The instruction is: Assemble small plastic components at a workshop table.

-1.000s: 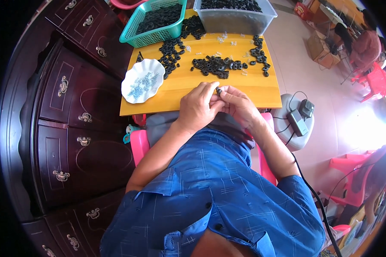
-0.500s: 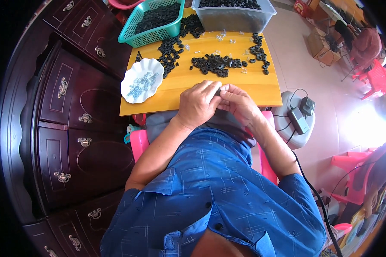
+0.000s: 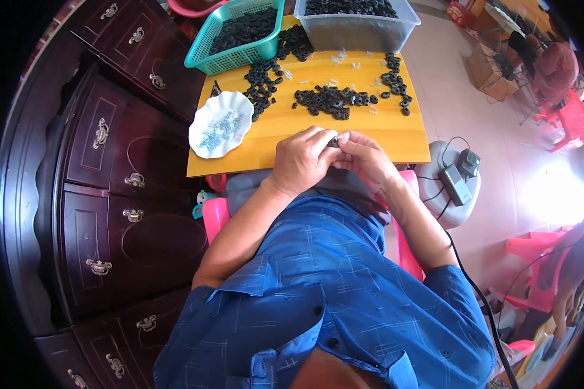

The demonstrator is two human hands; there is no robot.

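Above the near edge of the yellow table [image 3: 266, 152], my two hands meet. My left hand [image 3: 303, 159] is closed, pinching a small black round part [image 3: 333, 142] between thumb and forefinger. Against the same part press the fingertips of my right hand [image 3: 365, 157]; whether they hold a second small piece is too small to tell. Just beyond my hands lies a pile of black ring-like parts [image 3: 331, 100]. To the left stands a white scalloped dish [image 3: 198, 129] with small clear-bluish pieces [image 3: 220, 129] in it.
A green basket [image 3: 240, 61] and a clear plastic bin [image 3: 363, 42], both filled with black parts, stand at the far edge. Small clear pieces [image 3: 339, 58] lie scattered. Dark drawers [image 3: 110, 149] flank the left; a grey stool [image 3: 438, 194] with black adapters [image 3: 457, 185] is at right.
The black part shows more between my fingertips, and my right fingers have shifted slightly on it. The whole view has moved a little.
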